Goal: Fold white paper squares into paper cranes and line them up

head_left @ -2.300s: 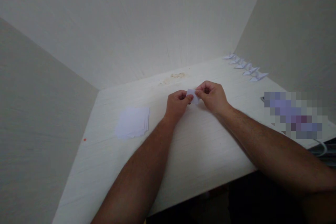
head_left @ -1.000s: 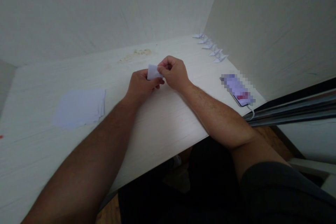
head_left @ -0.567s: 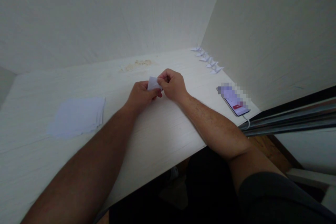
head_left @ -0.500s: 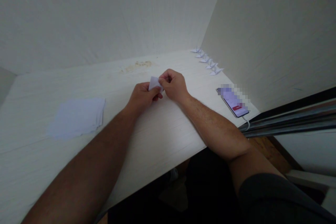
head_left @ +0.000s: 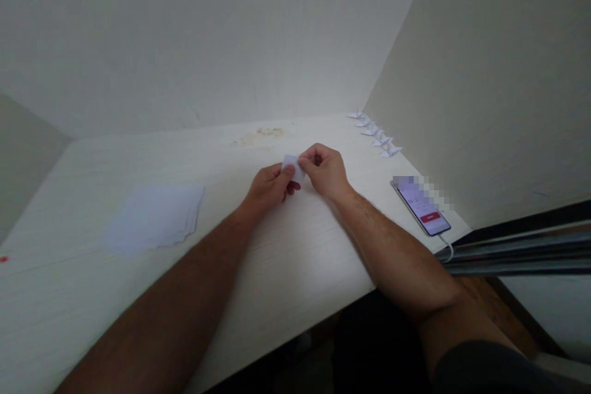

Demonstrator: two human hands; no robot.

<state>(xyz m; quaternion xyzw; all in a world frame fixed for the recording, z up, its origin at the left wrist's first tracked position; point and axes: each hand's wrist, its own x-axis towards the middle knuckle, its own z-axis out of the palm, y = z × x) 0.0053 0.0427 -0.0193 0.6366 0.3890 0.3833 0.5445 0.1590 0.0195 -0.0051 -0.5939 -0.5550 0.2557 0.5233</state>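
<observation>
A small folded piece of white paper (head_left: pixel 292 164) is held up between both hands over the middle of the table. My left hand (head_left: pixel 271 188) pinches its left and lower part, thumb on the front face. With thumb and forefinger, my right hand (head_left: pixel 325 169) grips the upper right edge of the same paper. The paper's fold details are too small to make out. To the left of my left arm lies a stack of white paper sheets (head_left: pixel 157 215).
Several white folded paper cranes (head_left: pixel 381 140) stand in a row along the right wall. In front of them a phone (head_left: pixel 421 204) with a lit screen lies by the table's right edge, a white cable (head_left: pixel 447 247) plugged in. The white table (head_left: pixel 295 271) meets walls behind and right.
The whole view has shifted, so everything appears lower and farther right. Both hands keep hold of the folded paper; my left thumb appears higher on its face.
</observation>
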